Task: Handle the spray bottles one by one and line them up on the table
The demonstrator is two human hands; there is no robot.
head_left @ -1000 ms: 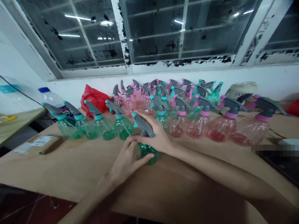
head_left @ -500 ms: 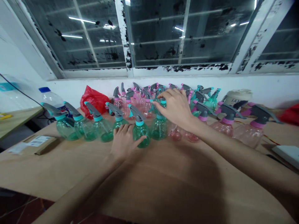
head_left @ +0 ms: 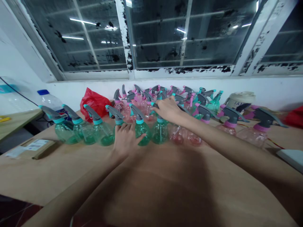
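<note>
Squat, clear green spray bottles with grey trigger heads stand in a row across the table. My left hand (head_left: pixel 125 138) is among them, thumb stretched across the front of one green spray bottle (head_left: pixel 143 132) and fingers against the bottle to its left (head_left: pixel 117 128). It appears to touch both without wrapping round either. Further right, my right hand (head_left: pixel 167 108) is closed over the trigger head of another green spray bottle (head_left: pixel 160 134), which stands upright on the table. That head is mostly hidden by my fingers. Pink spray bottles (head_left: pixel 177 135) continue the row beyond it.
Behind the row, several pink and green spray bottles (head_left: pixel 215 102) crowd against the wall below a window. A red plastic bag (head_left: pixel 93 102) and a blue-capped bottle (head_left: pixel 48 101) are at the left. A flat brown package (head_left: pixel 39 149) lies on the table (head_left: pixel 151 176).
My right hand has moved left and down onto the trigger head of a green bottle. The bottle by my left thumb has shifted slightly back, more into line with the row.
</note>
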